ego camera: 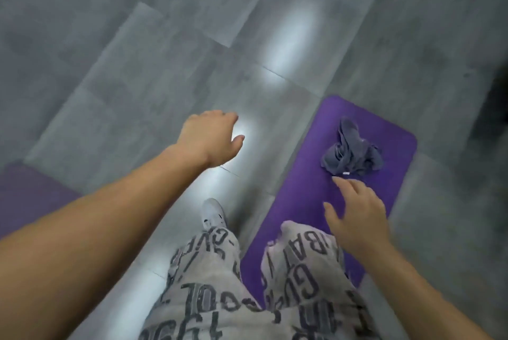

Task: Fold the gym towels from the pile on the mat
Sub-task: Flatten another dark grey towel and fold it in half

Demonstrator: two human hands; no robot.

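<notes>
A crumpled pile of grey gym towels [351, 151] lies near the far end of a purple mat [308, 196] on the right. My right hand [357, 213] hovers over the mat just short of the pile, fingers spread and relaxed, holding nothing. My left hand [211, 139] is stretched out over the grey floor to the left of the mat, fingers loosely bent, empty. My legs in grey lettered trousers [220, 284] stand at the mat's near end, partly covering it.
Grey tiled floor [165, 51] with bright light reflections surrounds the mat. A second purple mat [30, 196] shows at the left edge. My white shoe [213, 213] stands on the floor beside the mat.
</notes>
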